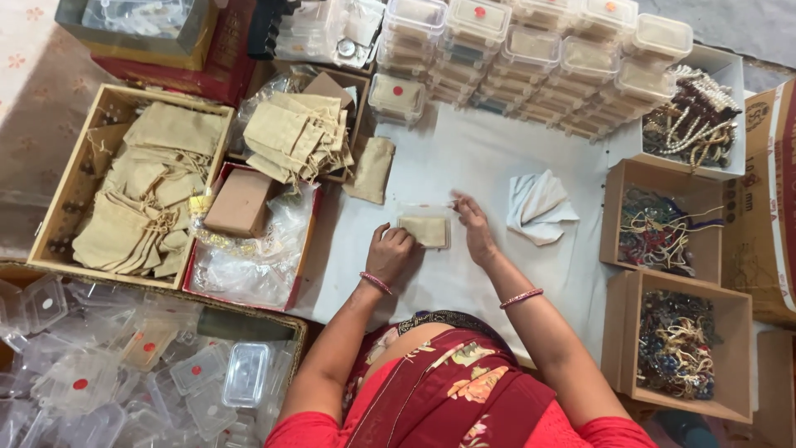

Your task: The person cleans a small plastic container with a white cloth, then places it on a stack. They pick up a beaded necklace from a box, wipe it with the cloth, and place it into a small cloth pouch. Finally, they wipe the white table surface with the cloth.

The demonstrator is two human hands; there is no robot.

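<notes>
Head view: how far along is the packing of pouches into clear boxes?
Done: closed clear boxes stacked at the far edge. In hand: the left hand and right hand press on a clear box holding a beige pouch. Left: many loose pouches in the wooden tray, more beside it, and empty boxes heaped near left.

A small clear plastic box [425, 229] lies flat on the white-covered desk [464, 158], near the middle of its near edge. Inside it sits a beige cloth pouch [424, 231], folded flat and filling most of the box. The box is rectangular and low, its long side running parallel to the desk's near edge.
</notes>
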